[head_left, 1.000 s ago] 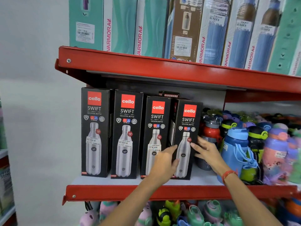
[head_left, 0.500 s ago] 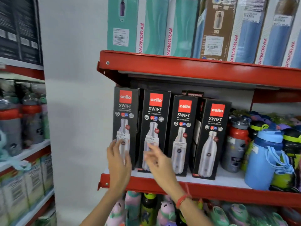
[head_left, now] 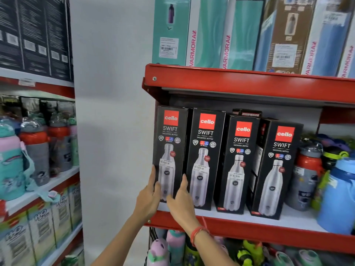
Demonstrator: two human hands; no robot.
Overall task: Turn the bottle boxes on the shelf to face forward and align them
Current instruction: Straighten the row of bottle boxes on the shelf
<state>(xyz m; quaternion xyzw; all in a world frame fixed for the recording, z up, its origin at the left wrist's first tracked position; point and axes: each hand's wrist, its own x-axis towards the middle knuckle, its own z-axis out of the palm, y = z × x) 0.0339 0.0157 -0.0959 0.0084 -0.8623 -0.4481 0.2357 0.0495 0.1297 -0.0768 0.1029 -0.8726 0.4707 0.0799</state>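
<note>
Black boxes stand in a row on the red shelf (head_left: pixel 249 226). Both hands hold the first box (head_left: pixel 171 150) at the shelf's end. The left hand (head_left: pixel 148 198) grips its outer edge and the right hand (head_left: pixel 181 200) grips the edge beside the second box (head_left: pixel 205 156). I think small, slow nudges work best: keep it upright and line up the fronts.

One head-worn view here, looking forward and slightly up at the red metal shelf (head_left: pixel 249 225) from close range. It faces the row of black bottle boxes (head_left: pixel 205 156) almost square-on, arms reaching in from below.
</note>
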